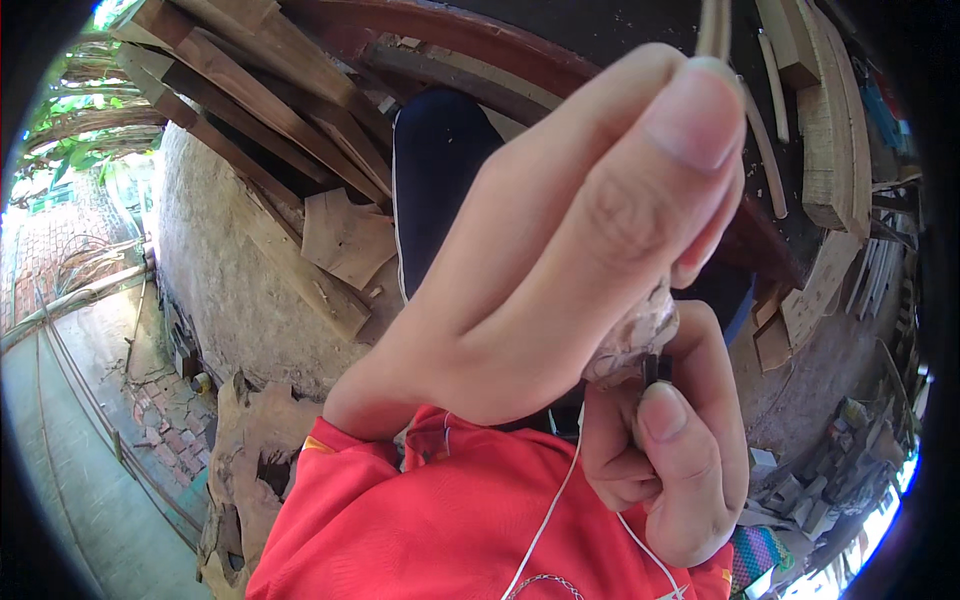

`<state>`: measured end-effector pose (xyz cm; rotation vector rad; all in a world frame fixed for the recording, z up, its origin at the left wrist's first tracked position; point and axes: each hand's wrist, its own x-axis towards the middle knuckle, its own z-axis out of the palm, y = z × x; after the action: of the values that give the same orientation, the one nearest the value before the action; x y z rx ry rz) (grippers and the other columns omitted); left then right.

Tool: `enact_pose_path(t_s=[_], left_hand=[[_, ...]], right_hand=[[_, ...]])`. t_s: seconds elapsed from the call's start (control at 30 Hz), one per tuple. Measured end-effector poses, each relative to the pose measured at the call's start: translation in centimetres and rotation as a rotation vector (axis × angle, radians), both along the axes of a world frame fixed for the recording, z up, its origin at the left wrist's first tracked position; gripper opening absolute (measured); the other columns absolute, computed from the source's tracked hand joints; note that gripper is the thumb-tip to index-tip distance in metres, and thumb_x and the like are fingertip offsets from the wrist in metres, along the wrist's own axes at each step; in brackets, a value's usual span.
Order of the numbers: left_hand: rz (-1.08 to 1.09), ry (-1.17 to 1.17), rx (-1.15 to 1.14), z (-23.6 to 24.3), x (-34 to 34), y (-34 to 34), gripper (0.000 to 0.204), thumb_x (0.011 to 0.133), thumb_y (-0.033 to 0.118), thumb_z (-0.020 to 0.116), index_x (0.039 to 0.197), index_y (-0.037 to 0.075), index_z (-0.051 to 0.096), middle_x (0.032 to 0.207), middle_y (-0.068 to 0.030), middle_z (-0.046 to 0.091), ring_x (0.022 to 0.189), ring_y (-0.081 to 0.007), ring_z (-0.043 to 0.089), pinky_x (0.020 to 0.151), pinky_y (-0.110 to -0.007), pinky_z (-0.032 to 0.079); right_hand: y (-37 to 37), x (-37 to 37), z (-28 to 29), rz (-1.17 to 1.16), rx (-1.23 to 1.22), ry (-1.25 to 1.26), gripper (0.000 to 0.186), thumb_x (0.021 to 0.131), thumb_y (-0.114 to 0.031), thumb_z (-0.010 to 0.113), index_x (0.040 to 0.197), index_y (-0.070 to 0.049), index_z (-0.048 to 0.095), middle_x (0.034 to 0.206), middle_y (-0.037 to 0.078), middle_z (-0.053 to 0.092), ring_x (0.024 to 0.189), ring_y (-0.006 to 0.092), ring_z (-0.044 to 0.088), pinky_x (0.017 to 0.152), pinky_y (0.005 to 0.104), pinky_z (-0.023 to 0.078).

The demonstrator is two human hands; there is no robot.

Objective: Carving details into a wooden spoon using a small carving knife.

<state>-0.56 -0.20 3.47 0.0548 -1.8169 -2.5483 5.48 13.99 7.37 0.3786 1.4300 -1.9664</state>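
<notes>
Close in front of me, my left hand [570,230] is closed, thumb pressed against the fingers. A thin, pale wooden stick [714,28] comes out past its thumb tip. Beneath that hand a lumpy, shiny brown-grey piece [635,340] shows in part; whether it joins the stick is hidden. Lower right, my right hand [690,440] has its fingers curled. Its thumb presses on a small black piece [652,368], which lies against the lumpy piece. Most of what sits inside either hand is covered by the fingers.
Dark wooden beams [250,95] lean at the upper left, with a flat wood offcut [347,238] below them. Thick boards [835,140] stand at the right beside loose thin sticks [770,150]. A hollow, gnarled wood piece [245,460] lies lower left. A white cord [560,490] hangs over my red shirt.
</notes>
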Motion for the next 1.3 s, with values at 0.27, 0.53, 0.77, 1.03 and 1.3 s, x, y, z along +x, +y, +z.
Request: enact_pose_path(t_s=[0.27, 0.53, 0.77, 1.03, 1.3], left_hand=[[-0.082, 0.09, -0.012, -0.8, -0.4, -0.9, 0.056, 0.099, 0.053, 0.043, 0.102, 0.0, 0.06, 0.074, -0.0069, 0.053, 0.06, -0.009, 0.033, 0.055, -0.027, 0.024], [-0.119, 0.151, -0.042, -1.2, -0.4, 0.1, 0.055, 0.1, 0.053, 0.043, 0.104, 0.0, 0.059, 0.077, -0.0075, 0.054, 0.063, -0.0096, 0.035, 0.057, -0.027, 0.026], [-0.118, 0.162, -0.049, -1.3, -0.4, 0.3, 0.055, 0.1, 0.053, 0.043, 0.107, 0.0, 0.058, 0.079, -0.0081, 0.054, 0.065, -0.0101, 0.036, 0.06, -0.028, 0.027], [-0.12, 0.166, -0.059, -1.3, -0.3, 0.5, 0.055, 0.101, 0.053, 0.043, 0.109, 0.0, 0.056, 0.082, -0.0087, 0.054, 0.068, -0.0107, 0.038, 0.062, -0.028, 0.029], [-0.121, 0.169, -0.062, -1.3, -0.3, 0.5, 0.055, 0.101, 0.053, 0.044, 0.112, 0.0, 0.055, 0.085, -0.0093, 0.054, 0.071, -0.0113, 0.039, 0.065, -0.029, 0.03]], right_hand=[[-0.4, 0.1, 0.7, -0.028, 0.034, -0.023, 0.058, 0.103, -0.037, 0.052, 0.14, 0.003, 0.035, 0.053, 0.003, 0.042, 0.04, 0.004, 0.025, 0.041, 0.0228, 0.017], [-0.1, -0.1, 0.4, 0.028, 0.028, 0.045, 0.06, 0.103, -0.034, 0.046, 0.145, 0.006, 0.031, 0.052, 0.003, 0.042, 0.039, 0.0041, 0.025, 0.04, 0.0232, 0.016], [-0.1, -0.9, -0.6, 0.025, -0.14, 0.161, 0.058, 0.102, -0.034, 0.044, 0.142, 0.006, 0.033, 0.051, 0.002, 0.041, 0.038, 0.0039, 0.025, 0.04, 0.0234, 0.016], [0.2, 0.5, -2.1, -0.06, -0.25, 0.187, 0.06, 0.104, -0.031, 0.042, 0.148, 0.006, 0.028, 0.05, 0.0, 0.039, 0.038, 0.004, 0.024, 0.04, 0.0229, 0.016], [-0.2, 0.3, 0.2, -0.104, -0.15, 0.004, 0.062, 0.105, -0.032, 0.042, 0.153, 0.004, 0.025, 0.05, 0.001, 0.038, 0.038, 0.0045, 0.023, 0.04, 0.023, 0.017]])
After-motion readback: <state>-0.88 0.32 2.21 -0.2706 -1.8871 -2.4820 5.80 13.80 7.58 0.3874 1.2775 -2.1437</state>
